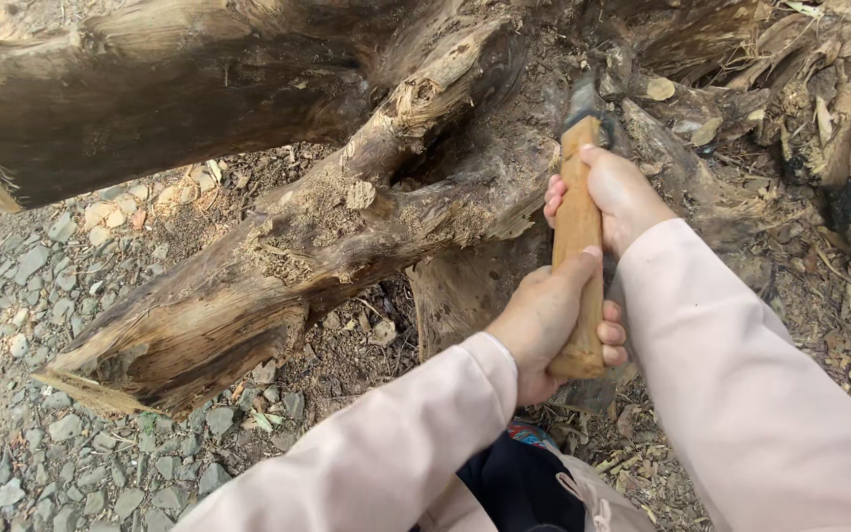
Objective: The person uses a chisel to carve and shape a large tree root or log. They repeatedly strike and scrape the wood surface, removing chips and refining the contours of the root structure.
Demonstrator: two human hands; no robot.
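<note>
Here, closest to the camera, the left hand (549, 325) is wrapped tight around the butt end of a wooden handle (577, 246), thumb laid along its front and fingertips curling round the far side. Just beyond it, higher up the same handle, the right hand (615, 195) is closed around the wood right below the dark metal head (583, 99). Both arms wear pale pink sleeves (741, 394).

The tool stands nearly upright, its head pressed against the weathered tree stump (347, 217), just right of the dark hollow where a thick root branches off. Whether the edge has bitten into the wood cannot be told; the head is partly lost in shadow.

By the look of it, the tool is stiff and top-heavy, with most of its weight at the metal end. The smooth, bare handle could turn in a loose palm, so a two-handed hold suits it, one hand low and one near the head.

Left of the stump lies grey gravel (41, 286), and to the right of it dry leaves and bark scraps (839, 296).
</note>
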